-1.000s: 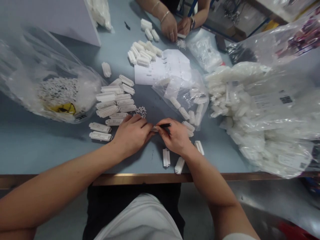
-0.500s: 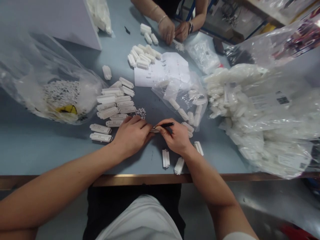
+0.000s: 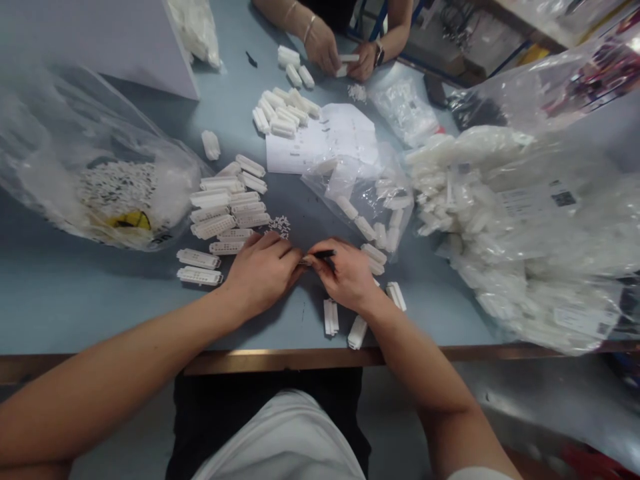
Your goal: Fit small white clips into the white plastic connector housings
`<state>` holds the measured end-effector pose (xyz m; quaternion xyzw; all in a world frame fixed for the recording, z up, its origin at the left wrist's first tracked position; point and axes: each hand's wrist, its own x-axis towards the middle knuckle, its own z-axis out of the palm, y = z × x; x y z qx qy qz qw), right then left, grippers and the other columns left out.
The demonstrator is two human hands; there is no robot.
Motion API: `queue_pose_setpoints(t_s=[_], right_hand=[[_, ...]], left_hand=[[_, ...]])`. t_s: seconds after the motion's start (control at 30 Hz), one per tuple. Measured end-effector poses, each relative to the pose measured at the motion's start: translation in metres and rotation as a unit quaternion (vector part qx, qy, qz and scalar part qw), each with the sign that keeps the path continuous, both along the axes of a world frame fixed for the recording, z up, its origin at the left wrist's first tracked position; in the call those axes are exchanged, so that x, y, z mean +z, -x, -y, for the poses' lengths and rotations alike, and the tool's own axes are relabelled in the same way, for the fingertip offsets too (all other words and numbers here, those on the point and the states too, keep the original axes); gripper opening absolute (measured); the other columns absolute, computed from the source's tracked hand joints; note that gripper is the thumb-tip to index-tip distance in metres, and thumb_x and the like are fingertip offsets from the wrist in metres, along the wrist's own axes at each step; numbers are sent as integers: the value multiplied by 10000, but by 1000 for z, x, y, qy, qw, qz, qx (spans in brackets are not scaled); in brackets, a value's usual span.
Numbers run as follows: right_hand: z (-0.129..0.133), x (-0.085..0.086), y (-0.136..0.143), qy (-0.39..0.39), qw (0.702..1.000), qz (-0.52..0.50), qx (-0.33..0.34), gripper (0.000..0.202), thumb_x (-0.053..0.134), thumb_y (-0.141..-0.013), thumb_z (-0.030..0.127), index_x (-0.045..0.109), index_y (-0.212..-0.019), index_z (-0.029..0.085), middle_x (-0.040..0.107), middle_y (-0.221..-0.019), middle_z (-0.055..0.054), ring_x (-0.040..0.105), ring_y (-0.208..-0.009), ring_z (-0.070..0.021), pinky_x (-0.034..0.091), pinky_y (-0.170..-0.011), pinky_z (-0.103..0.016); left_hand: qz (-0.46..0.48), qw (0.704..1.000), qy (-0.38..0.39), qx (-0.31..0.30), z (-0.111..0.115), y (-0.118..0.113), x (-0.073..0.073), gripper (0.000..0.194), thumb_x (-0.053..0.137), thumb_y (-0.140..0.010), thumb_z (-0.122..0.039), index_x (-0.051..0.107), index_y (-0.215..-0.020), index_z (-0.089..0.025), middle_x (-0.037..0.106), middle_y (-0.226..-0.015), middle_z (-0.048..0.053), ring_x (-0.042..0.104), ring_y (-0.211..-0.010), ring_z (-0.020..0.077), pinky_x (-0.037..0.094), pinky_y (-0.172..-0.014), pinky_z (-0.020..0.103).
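Observation:
My left hand [image 3: 265, 268] is closed at the fingertips on a white plastic part [image 3: 304, 262], mostly hidden between my two hands. My right hand [image 3: 347, 275] pinches a slim black pen-like tool [image 3: 325, 254], whose tip meets that part. Just beyond my left fingers lies a small heap of tiny white pieces [image 3: 279, 227]. Left of them sit rows of slotted white plastic housings [image 3: 215, 227]. Near my right wrist, several similar white parts rest on the table, one of them standing lengthwise toward me [image 3: 331, 317].
A clear bag of small white pieces [image 3: 123, 187] lies left. Printed paper [image 3: 295, 153] and an open clear bag of white parts [image 3: 363, 200] lie ahead. Large filled bags [image 3: 530, 233] crowd the right. Across the table, a co-worker's hands [image 3: 323, 50] hold a white part.
My right hand and the black tool have shifted slightly left, closer to my left fingers. My left hand stays nearly still. The co-worker's hands have lifted a white part off the table.

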<state>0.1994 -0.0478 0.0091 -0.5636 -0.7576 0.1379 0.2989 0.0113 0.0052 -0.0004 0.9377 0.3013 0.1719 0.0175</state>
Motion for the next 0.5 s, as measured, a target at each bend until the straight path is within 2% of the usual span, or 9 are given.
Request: queue_pose_setpoints(t_s=[0.13,0.27,0.37,0.43,0.5], right_hand=[[-1,1,-2,-7,999,-31,7,96,556,-982,271,636,-957,225,729,-871,-43,696,-851,-196,533,-778,-317],[0,4,-6,-62,992,-97,-48,97,577,-984,312,639,-964,240,731,-912,-31,699,-882,-177,547,-804,-309],[-1,4,-9,-107,988,-81,-79,124,557,-993,331,636,-966,239,725,-914,-40,690,-896,-184,553,-822,-326],[-2,1,-11,-122,989,-40,-73,142,534,-1001,333,630,-968,234,721,-906,-53,684,-890,-195,558,-812,-339],[-4,-3,-13,-141,988,-11,-62,129,525,-1003,315,619,-980,229,718,-898,-58,678,-883,-200,561,-797,-345]], left_hand=[[3,1000,-8,-4,1,1,0,214,592,-953,-353,715,-902,-184,721,-843,75,634,-898,298,489,-761,444],[1,1000,-11,3,1,1,-2,245,599,-950,-402,711,-919,-187,712,-845,91,635,-921,301,496,-781,444],[19,1000,-16,13,-1,1,-2,347,611,-931,-484,705,-1008,-159,717,-888,119,639,-928,318,508,-796,461],[73,997,-34,15,-1,4,7,344,611,-937,-467,695,-1041,-150,719,-911,124,650,-903,304,520,-794,449],[168,985,-45,-5,4,12,25,174,604,-954,-317,681,-1021,-175,718,-897,90,659,-850,235,533,-785,378]])
